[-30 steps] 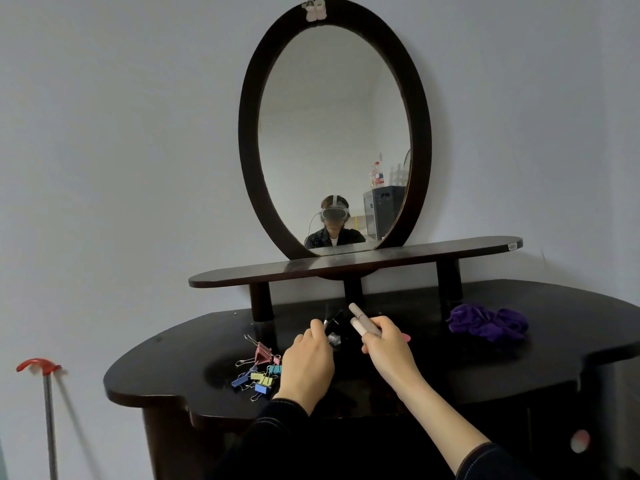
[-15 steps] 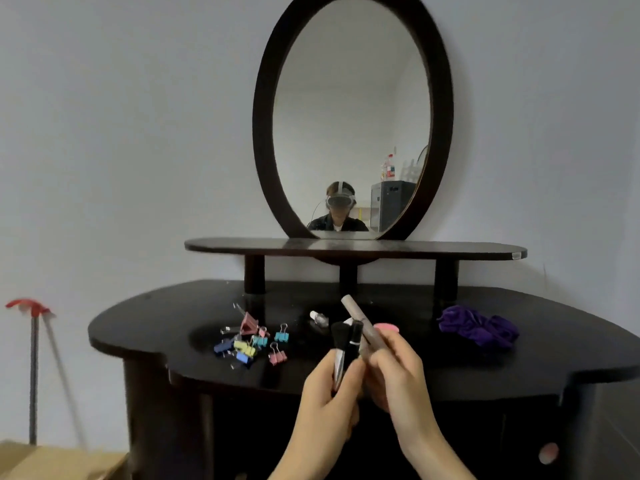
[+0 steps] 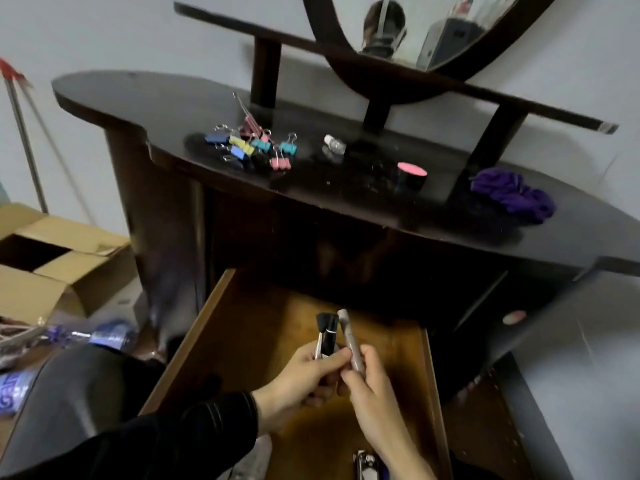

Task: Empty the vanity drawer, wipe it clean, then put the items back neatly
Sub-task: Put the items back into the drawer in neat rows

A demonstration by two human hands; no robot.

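The wooden vanity drawer (image 3: 249, 327) stands pulled open below the dark tabletop (image 3: 346, 192). Over it, my left hand (image 3: 304, 379) grips a black makeup brush (image 3: 327, 332) together with a black tube. My right hand (image 3: 374, 386) holds a pale pink cosmetic pen (image 3: 349, 337) right beside them, the two hands touching. On the tabletop lie several coloured binder clips (image 3: 252, 145), a small clear bottle (image 3: 334, 144), a black jar with a pink lid (image 3: 411, 174) and a purple scrunchie (image 3: 512, 194). A metal object (image 3: 366, 464) lies at the drawer's near end.
An open cardboard box (image 3: 52, 265) and a plastic bottle (image 3: 104, 336) sit on the floor at left. A red-topped pole (image 3: 20, 109) leans on the wall. A raised shelf (image 3: 398, 69) and oval mirror (image 3: 433, 26) stand behind the tabletop. A dark chair edge (image 3: 62, 386) is lower left.
Both hands came down from the tabletop to over the open drawer, carrying the brush and the pen. The view tilted down, so the drawer now shows.
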